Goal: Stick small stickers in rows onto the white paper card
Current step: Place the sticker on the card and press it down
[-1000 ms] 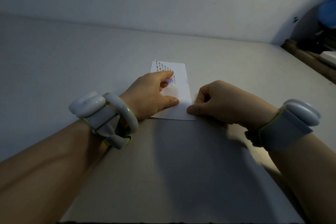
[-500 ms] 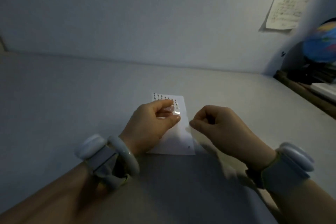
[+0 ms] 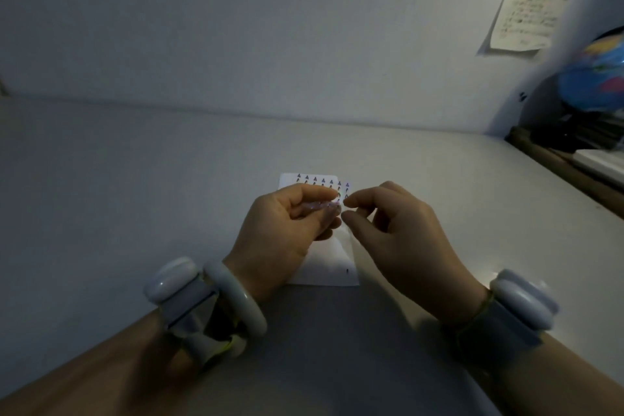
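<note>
Left hand point(image 3: 280, 226): raised above the card, fingers curled; a small, shiny sticker strip point(image 3: 320, 208) is pinched between thumb and fingertips.
Right hand point(image 3: 395, 230): raised just beside the left hand, fingers curled; thumb and forefinger tips are brought close together at the end of the strip. Whether a sticker is pinched there cannot be told.
White paper card point(image 3: 332, 267): laid flat on the desk, directly beneath both hands; its middle is hidden by them.
Stickers on card point(image 3: 322, 181): small dark marks are seen in rows along the far edge; the near part of the card is seen bare but for one tiny dark speck point(image 3: 347, 271) near the right near corner.
Desk point(image 3: 135, 196): pale grey, dimly lit.
Wrists: a pale wrist device is worn on each forearm; a pale bangle point(image 3: 236, 300) is worn beside the left one.
Surroundings: paper notes point(image 3: 521, 22) are fixed to the wall; a globe point(image 3: 594, 78) is seen at far right.
</note>
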The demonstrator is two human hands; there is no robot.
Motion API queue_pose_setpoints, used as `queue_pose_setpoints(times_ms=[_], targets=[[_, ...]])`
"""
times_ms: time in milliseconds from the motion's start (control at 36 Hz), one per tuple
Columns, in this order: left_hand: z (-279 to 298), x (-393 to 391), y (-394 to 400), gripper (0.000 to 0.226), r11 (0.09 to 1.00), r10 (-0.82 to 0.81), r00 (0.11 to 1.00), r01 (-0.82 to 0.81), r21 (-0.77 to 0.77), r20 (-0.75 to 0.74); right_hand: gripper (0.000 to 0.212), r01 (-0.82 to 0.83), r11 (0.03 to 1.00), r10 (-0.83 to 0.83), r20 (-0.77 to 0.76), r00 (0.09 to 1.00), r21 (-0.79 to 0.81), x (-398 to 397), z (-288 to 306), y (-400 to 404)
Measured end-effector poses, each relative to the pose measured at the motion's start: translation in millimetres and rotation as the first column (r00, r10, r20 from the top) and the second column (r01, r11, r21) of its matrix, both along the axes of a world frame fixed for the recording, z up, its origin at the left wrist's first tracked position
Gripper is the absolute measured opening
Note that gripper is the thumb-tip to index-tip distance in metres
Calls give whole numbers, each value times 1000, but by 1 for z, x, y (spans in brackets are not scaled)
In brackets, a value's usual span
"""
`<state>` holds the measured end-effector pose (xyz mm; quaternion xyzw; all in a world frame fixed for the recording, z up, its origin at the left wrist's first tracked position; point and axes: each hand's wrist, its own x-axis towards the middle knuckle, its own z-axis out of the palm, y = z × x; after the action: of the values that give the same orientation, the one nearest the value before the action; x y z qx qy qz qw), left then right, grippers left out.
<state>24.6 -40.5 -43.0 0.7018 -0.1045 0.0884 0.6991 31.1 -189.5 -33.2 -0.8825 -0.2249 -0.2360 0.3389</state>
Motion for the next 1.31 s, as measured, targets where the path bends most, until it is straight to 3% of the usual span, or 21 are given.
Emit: queue_pose_setpoints(times_ms=[750, 1083, 1306], targets=[[0, -6, -3, 17, 997, -16, 998, 11, 78, 61, 2, 24, 998, -16, 135, 991, -58, 4, -9, -1], [4, -8, -4, 13, 997, -6, 1000, 5, 79, 11, 6, -27, 1000, 26, 35, 999, 9, 1, -4, 0], [6, -7, -4, 16, 996, -18, 993, 8, -89, -115, 9, -52, 994, 58, -56, 997, 99, 0, -2, 1]])
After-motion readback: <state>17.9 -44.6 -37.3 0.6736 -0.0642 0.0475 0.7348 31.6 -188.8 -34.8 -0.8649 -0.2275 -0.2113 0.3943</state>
